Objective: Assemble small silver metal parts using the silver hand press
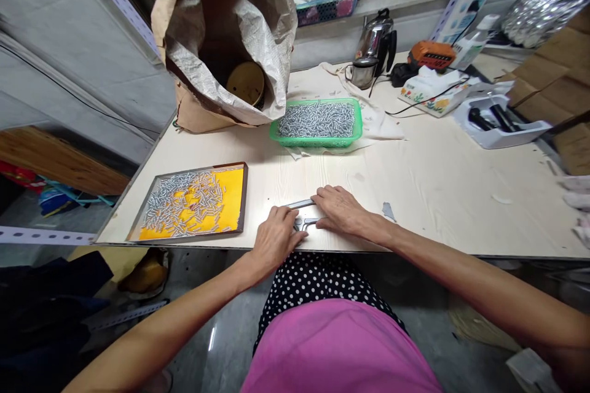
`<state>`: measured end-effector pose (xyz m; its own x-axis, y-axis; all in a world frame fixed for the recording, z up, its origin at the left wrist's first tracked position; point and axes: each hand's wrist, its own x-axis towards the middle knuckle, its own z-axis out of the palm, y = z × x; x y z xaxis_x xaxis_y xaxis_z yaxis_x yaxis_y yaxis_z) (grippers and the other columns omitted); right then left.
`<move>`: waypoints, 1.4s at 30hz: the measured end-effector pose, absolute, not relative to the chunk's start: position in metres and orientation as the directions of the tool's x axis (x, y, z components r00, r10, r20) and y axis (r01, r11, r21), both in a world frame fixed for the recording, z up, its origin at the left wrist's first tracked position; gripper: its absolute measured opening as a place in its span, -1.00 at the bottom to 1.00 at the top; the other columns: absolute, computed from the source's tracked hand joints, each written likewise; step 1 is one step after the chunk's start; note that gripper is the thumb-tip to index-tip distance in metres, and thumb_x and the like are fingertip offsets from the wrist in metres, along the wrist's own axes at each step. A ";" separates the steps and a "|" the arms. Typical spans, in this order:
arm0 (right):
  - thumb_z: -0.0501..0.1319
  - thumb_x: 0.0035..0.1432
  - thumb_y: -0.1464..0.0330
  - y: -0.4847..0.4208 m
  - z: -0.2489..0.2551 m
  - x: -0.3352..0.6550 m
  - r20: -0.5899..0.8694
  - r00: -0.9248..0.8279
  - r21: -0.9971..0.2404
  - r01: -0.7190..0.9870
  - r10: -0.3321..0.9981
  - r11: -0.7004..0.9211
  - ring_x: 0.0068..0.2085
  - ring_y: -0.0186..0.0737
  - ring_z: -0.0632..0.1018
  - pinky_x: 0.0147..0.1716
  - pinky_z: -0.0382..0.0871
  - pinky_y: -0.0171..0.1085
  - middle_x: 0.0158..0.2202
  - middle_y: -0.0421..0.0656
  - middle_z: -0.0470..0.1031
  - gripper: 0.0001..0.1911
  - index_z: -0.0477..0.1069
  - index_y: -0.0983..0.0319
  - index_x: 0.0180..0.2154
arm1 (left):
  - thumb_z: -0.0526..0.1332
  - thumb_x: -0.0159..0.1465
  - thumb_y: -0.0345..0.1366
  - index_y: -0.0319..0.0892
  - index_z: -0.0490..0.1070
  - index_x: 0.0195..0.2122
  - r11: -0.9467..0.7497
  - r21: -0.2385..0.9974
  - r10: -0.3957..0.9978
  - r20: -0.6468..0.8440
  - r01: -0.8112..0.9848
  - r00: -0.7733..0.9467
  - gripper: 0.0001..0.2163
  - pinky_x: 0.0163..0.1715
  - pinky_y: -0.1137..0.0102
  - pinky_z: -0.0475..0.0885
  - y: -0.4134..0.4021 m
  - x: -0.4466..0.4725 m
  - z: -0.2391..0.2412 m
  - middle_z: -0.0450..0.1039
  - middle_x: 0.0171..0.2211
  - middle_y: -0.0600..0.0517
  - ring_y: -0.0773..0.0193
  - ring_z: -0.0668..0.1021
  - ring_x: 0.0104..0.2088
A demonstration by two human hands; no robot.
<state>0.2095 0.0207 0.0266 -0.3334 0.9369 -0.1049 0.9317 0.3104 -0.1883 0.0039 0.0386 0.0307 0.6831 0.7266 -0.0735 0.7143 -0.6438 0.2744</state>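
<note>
A grey metal piece (300,203) lies between my hands near the table's front edge. It has a straight upper bar and a curved lower part; its exact kind I cannot make out. My left hand (275,234) is closed on its left end, thumb and fingers at the curved part. At the right end, my right hand (340,212) is closed, its fingertips on the bar and the thumb by the lower part. To the left, a shallow tray (243,196) with a yellow bottom holds many small silvery pins. Behind my hands, a green basket (318,142) is filled with similar pins.
A big paper sack (203,107) with a white lining stands open at the back left. Along the back right are a steel kettle (374,37), a metal cup (363,73), an orange battery pack (432,54), a tissue box (433,95) and a white tray (500,138).
</note>
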 end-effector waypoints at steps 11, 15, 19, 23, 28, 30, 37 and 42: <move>0.44 -0.03 0.18 0.014 0.032 0.221 -0.182 -0.267 -0.180 0.955 0.946 0.235 -0.05 0.00 0.44 -0.17 0.29 -0.17 -0.08 0.03 0.45 -0.40 0.41 0.33 -0.01 | 0.25 0.24 -0.16 -0.29 0.20 0.17 -0.812 0.170 0.528 -0.195 0.559 0.826 -0.47 -0.01 0.13 0.36 0.072 0.046 0.024 0.36 0.01 -0.20 0.00 0.38 0.00; 0.38 0.07 0.26 0.009 0.031 0.216 -0.170 -0.268 -0.163 0.957 0.948 0.241 -0.12 -0.07 0.47 -0.20 0.28 -0.20 -0.18 -0.01 0.49 -0.68 0.48 0.31 -0.16 | 0.23 0.26 -0.15 -0.23 0.35 -0.01 -0.836 0.152 0.490 -0.225 0.527 0.842 -0.66 -0.12 0.19 0.39 0.072 0.048 0.023 0.40 -0.08 -0.15 0.02 0.39 -0.05; 0.29 0.19 0.34 0.003 0.026 0.212 -0.169 -0.263 -0.160 0.958 0.950 0.237 -0.15 -0.11 0.49 -0.20 0.26 -0.22 -0.21 -0.03 0.51 -0.84 0.50 0.31 -0.23 | 0.21 0.30 -0.20 -0.23 0.42 -0.13 -0.834 0.151 0.492 -0.235 0.532 0.838 -0.78 -0.19 0.22 0.39 0.069 0.052 0.023 0.43 -0.16 -0.11 0.03 0.41 -0.08; 0.18 0.28 0.38 -0.002 0.019 0.211 -0.176 -0.292 -0.180 0.948 0.940 0.261 -0.17 -0.15 0.50 -0.20 0.26 -0.24 -0.24 -0.05 0.52 -0.85 0.49 0.32 -0.25 | 0.19 0.31 -0.25 -0.23 0.46 -0.22 -0.809 0.166 0.517 -0.259 0.565 0.816 -0.84 -0.18 0.24 0.39 0.068 0.057 0.026 0.45 -0.20 -0.10 0.06 0.43 -0.10; 0.29 0.18 0.27 0.005 0.014 0.223 -0.074 -0.278 -0.159 0.951 0.958 0.263 -0.11 -0.07 0.46 -0.18 0.27 -0.21 -0.17 -0.01 0.48 -0.69 0.46 0.32 -0.09 | 0.23 0.28 -0.21 -0.26 0.42 -0.07 -0.786 0.190 0.559 -0.187 0.588 0.808 -0.73 -0.08 0.19 0.40 0.066 0.052 0.026 0.45 -0.11 -0.13 0.03 0.43 -0.05; 0.35 0.09 0.16 0.014 0.014 0.232 -0.056 -0.318 -0.173 0.937 0.946 0.305 -0.10 -0.02 0.45 -0.18 0.28 -0.20 -0.12 0.03 0.47 -0.49 0.41 0.33 -0.01 | 0.23 0.29 -0.22 -0.29 0.35 0.03 -0.759 0.196 0.612 -0.111 0.621 0.783 -0.65 0.01 0.13 0.38 0.057 0.047 0.020 0.41 0.01 -0.19 0.00 0.42 0.03; 0.14 0.29 0.36 0.048 0.008 0.246 -0.063 -0.289 -0.218 0.938 0.955 0.269 -0.11 -0.13 0.49 -0.18 0.20 -0.24 -0.14 -0.04 0.51 -0.78 0.45 0.25 -0.06 | 0.15 0.35 -0.15 -0.21 0.20 0.22 -0.775 0.336 0.592 0.091 0.535 0.801 -0.54 0.25 -0.04 0.14 0.001 0.036 -0.008 0.21 0.28 -0.24 -0.06 0.18 0.33; 0.12 0.30 0.37 0.073 0.009 0.235 -0.012 -0.242 -0.104 0.965 0.970 0.239 -0.08 -0.09 0.45 -0.14 0.10 -0.17 -0.14 -0.06 0.52 -0.83 0.48 0.24 -0.17 | 0.14 0.34 -0.05 -0.21 0.27 0.16 -0.748 0.417 0.599 0.089 0.517 0.796 -0.55 0.29 -0.12 0.02 0.002 0.043 -0.010 0.35 0.18 -0.20 -0.04 0.24 0.30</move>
<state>0.2352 0.0728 0.0093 -0.2418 0.9703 -0.0123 0.9654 0.2393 -0.1040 0.0433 0.0020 -0.0098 0.7956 0.5992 0.0887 0.5168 -0.7478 0.4168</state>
